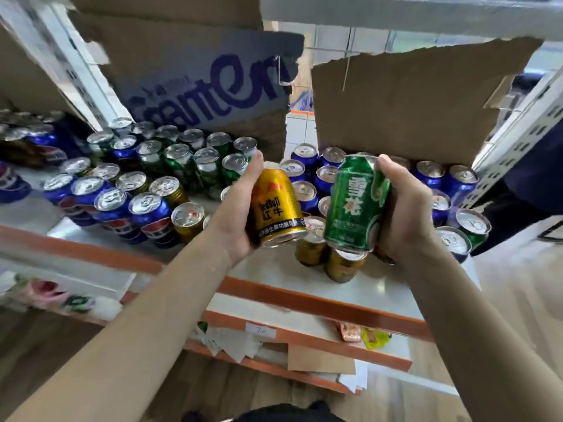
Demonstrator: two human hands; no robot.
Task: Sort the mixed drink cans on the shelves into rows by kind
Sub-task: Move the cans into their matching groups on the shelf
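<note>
**One can in each grip, above the shelf**

Left grip [239,216] wraps a gold Red Bull can [277,208], tilted, held over the shelf [268,277] front. Right grip [406,208] wraps a green can [355,205], also tilted, just beside the gold one w/ a gap btwn. Gold cans [310,248] stand right below. Green cans [179,161] sit back left, blue cans [112,205] front left & back right. Torn cardboard [411,117] behind.

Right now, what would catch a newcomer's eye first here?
Two cans held up centre-frame: the left hand grips a gold can, the right hand a green can. Behind them the shelf is crowded with standing cans, blue, green and gold, below torn cardboard.
</note>
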